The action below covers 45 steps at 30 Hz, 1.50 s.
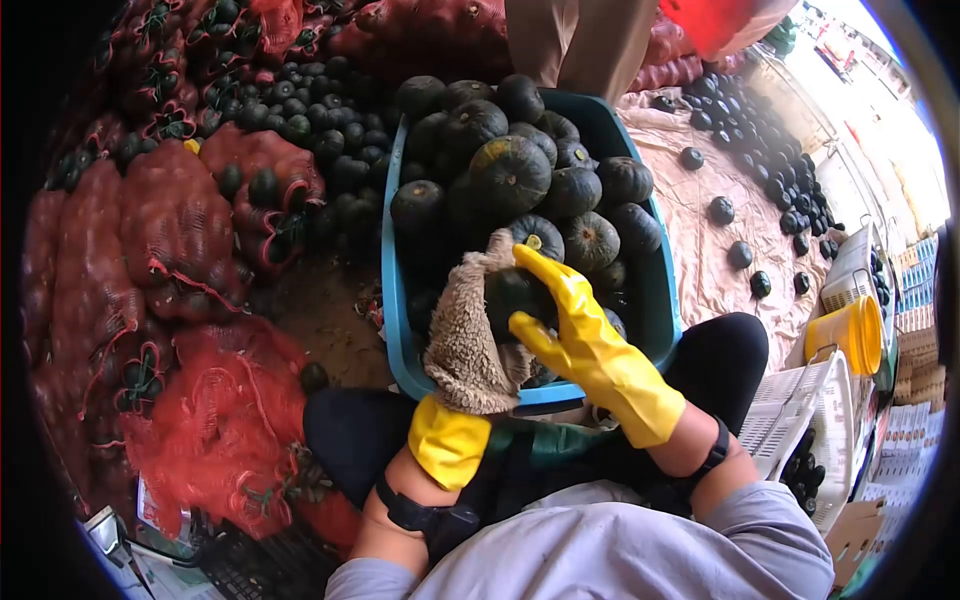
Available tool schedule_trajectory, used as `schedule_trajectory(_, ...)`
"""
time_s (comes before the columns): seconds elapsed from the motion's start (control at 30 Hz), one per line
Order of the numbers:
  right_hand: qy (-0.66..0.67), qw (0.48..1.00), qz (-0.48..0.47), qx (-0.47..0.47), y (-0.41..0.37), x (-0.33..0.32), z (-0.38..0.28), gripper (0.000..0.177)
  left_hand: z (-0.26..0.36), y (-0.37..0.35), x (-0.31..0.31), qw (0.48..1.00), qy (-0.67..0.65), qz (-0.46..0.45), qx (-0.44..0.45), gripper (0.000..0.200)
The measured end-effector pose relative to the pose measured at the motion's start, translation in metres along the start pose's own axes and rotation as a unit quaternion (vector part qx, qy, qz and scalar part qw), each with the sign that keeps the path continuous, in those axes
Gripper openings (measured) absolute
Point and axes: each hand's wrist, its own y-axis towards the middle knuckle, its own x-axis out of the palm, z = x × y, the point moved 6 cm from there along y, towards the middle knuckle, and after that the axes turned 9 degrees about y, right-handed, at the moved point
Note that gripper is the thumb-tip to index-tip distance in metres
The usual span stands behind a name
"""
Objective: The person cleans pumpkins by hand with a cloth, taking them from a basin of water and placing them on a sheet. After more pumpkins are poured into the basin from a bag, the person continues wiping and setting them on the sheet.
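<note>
A dark green pumpkin [518,300] is held between my two hands, low over the near end of a blue tub [395,330]. My right hand [580,350], in a yellow rubber glove, grips its right side with fingers over the top and thumb in front. A fuzzy brown cloth [470,340] covers my left hand [450,445] and presses against the pumpkin's left side; only that glove's yellow cuff shows. More dark green pumpkins [510,175] are heaped in the tub, some with yellowish patches.
Red mesh sacks [180,225] of pumpkins stand at left, beside an emptied-looking red net [215,430]. Loose pumpkins lie on the pale sheet [670,200] at right. A yellow bucket [845,335] and white crates [800,420] stand near my right knee. Someone's trouser legs [585,45] are beyond the tub.
</note>
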Motion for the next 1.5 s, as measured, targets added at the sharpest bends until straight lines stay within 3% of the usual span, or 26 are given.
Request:
schedule_trajectory(0.13,0.162,0.967,-0.055,0.188,-0.002,0.000,-0.017,0.072,-0.018,-0.019,0.004,0.994,-0.066,-0.013,-0.081,0.072)
schedule_trajectory(0.2,0.410,0.822,0.021,0.394,-0.018,0.025,0.039,0.069,-0.028,-0.025,0.007,0.989,-0.090,-0.022,-0.118,0.074)
schedule_trajectory(0.27,0.476,0.802,0.166,0.321,-0.025,0.043,0.056,0.065,-0.023,-0.021,0.011,0.994,-0.002,0.017,-0.106,0.070)
schedule_trajectory(0.3,0.401,0.869,0.155,0.244,-0.023,0.044,0.067,0.068,-0.029,-0.018,0.021,0.973,-0.085,-0.031,-0.210,0.067)
schedule_trajectory(0.37,0.156,0.969,0.047,0.187,-0.016,0.030,0.072,0.077,-0.012,-0.002,0.012,0.971,-0.140,0.017,-0.193,0.059)
schedule_trajectory(0.4,0.121,0.969,-0.019,0.215,-0.014,0.021,0.054,0.081,0.002,0.008,-0.004,0.987,-0.101,0.010,-0.124,0.056)
schedule_trajectory(0.47,-0.009,0.999,-0.044,-0.005,-0.010,0.013,0.001,0.083,0.013,0.011,-0.025,0.998,-0.048,-0.009,-0.039,0.057)
schedule_trajectory(0.57,0.248,0.920,-0.072,0.295,-0.007,0.015,-0.002,0.090,-0.020,-0.001,-0.029,0.995,-0.056,-0.056,-0.056,0.073)
schedule_trajectory(0.6,0.348,0.860,-0.044,0.370,-0.010,0.021,0.002,0.092,-0.067,-0.039,0.020,0.948,-0.221,0.034,-0.226,0.086)
schedule_trajectory(0.63,0.438,0.838,0.091,0.312,-0.035,0.047,0.071,0.090,-0.054,-0.033,0.011,0.978,-0.128,0.044,-0.159,0.086)
schedule_trajectory(0.67,0.130,0.981,-0.042,0.134,-0.039,0.043,0.085,0.092,-0.035,-0.023,0.000,0.994,-0.033,0.055,-0.088,0.085)
schedule_trajectory(0.7,-0.211,0.974,-0.033,-0.076,-0.036,0.035,0.067,0.095,-0.019,-0.016,-0.008,0.991,-0.030,0.041,-0.125,0.077)
schedule_trajectory(0.77,-0.067,0.995,-0.037,0.066,-0.024,0.015,0.059,0.099,-0.009,0.002,-0.008,0.994,-0.038,0.003,-0.100,0.061)
schedule_trajectory(0.8,0.055,0.956,-0.044,0.283,-0.011,0.002,0.019,0.101,-0.003,0.006,-0.009,0.998,-0.030,0.023,-0.040,0.057)
schedule_trajectory(0.83,-0.019,0.999,-0.038,0.027,-0.005,-0.002,0.001,0.095,-0.002,0.011,-0.015,0.999,-0.038,-0.004,-0.024,0.057)
schedule_trajectory(0.93,0.013,0.995,-0.101,-0.001,-0.012,0.002,-0.029,0.091,0.006,0.026,-0.035,0.992,-0.069,-0.102,0.028,0.057)
schedule_trajectory(0.97,0.046,0.988,-0.117,0.087,-0.011,0.003,-0.025,0.086,-0.014,0.004,-0.026,0.991,-0.121,-0.050,-0.041,0.061)
schedule_trajectory(1.03,0.332,0.894,-0.018,0.302,-0.019,0.018,-0.001,0.075,-0.048,-0.030,0.011,0.932,-0.288,0.022,-0.218,0.063)
schedule_trajectory(1.1,0.535,0.737,0.158,0.381,-0.041,0.053,0.062,0.072,-0.025,-0.015,0.003,0.969,-0.127,-0.009,-0.210,0.057)
schedule_trajectory(1.17,0.213,0.933,0.014,0.290,-0.020,0.020,0.048,0.075,-0.008,-0.003,-0.006,0.983,-0.039,-0.018,-0.180,0.056)
schedule_trajectory(1.2,0.032,0.972,-0.064,0.224,-0.012,0.011,0.035,0.076,-0.009,-0.001,-0.011,0.993,-0.015,-0.016,-0.119,0.060)
schedule_trajectory(1.23,0.079,0.991,-0.030,0.104,-0.007,0.005,0.011,0.083,-0.009,-0.001,-0.016,0.998,0.010,-0.010,-0.058,0.064)
schedule_trajectory(1.27,-0.058,0.997,-0.057,-0.003,-0.003,0.002,-0.020,0.089,-0.007,0.000,-0.021,0.999,0.036,-0.009,0.015,0.070)
schedule_trajectory(1.33,-0.005,0.996,-0.094,0.013,-0.007,0.002,-0.033,0.081,-0.018,-0.011,-0.022,0.997,-0.050,0.019,-0.055,0.065)
schedule_trajectory(1.43,0.417,0.839,-0.025,0.349,-0.022,0.024,0.003,0.073,-0.026,-0.019,-0.014,0.982,-0.124,0.047,-0.136,0.061)
schedule_trajectory(1.5,0.240,0.940,0.005,0.242,-0.032,0.028,0.083,0.070,-0.013,-0.011,-0.009,0.977,-0.105,0.044,-0.180,0.064)
